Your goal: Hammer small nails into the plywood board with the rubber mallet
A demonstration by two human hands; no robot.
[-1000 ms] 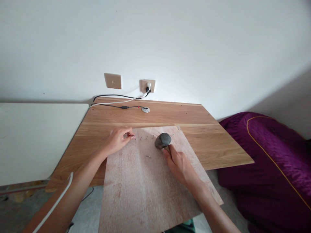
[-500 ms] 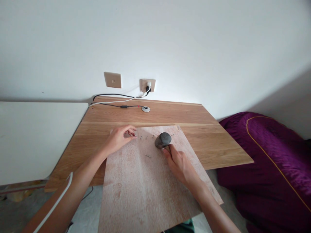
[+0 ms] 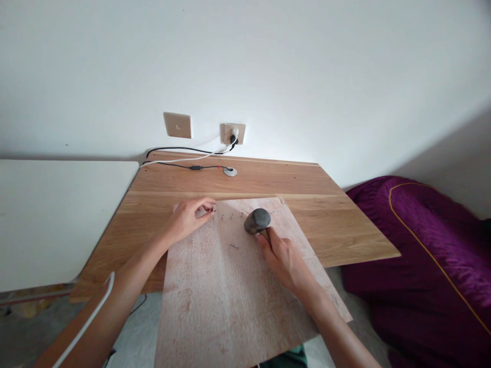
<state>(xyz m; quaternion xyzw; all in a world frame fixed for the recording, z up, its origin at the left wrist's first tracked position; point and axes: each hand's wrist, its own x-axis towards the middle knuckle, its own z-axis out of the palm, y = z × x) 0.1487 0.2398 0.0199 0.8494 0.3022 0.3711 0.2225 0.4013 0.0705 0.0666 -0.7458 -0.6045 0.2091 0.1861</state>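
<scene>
A pale wooden board (image 3: 203, 301) lies partly on the desk. My right hand (image 3: 282, 253) is wrapped round the short handle of a mallet with a dark grey head (image 3: 258, 221), held low over the board. At the board's far left, my left hand (image 3: 194, 214) has thumb and fingertips pinched together on a small shiny nail (image 3: 214, 209), mostly hidden by the fingers. Several nails (image 3: 231, 216) stand in a row along the far edge between the hands. One loose nail (image 3: 233, 246) lies flat nearer me, and another nail (image 3: 272, 212) shows beyond the mallet.
Underneath is a wooden desk (image 3: 337, 220) against a white wall, with cables (image 3: 176, 163) running to a wall socket (image 3: 240, 134). A white tabletop (image 3: 57, 214) adjoins on the left. Purple fabric (image 3: 383, 286) covers something at the right.
My left fingertips have risen slightly with the pinched nail, and a small bright spot shows on the board below them. My right hand and the mallet stay almost still.
</scene>
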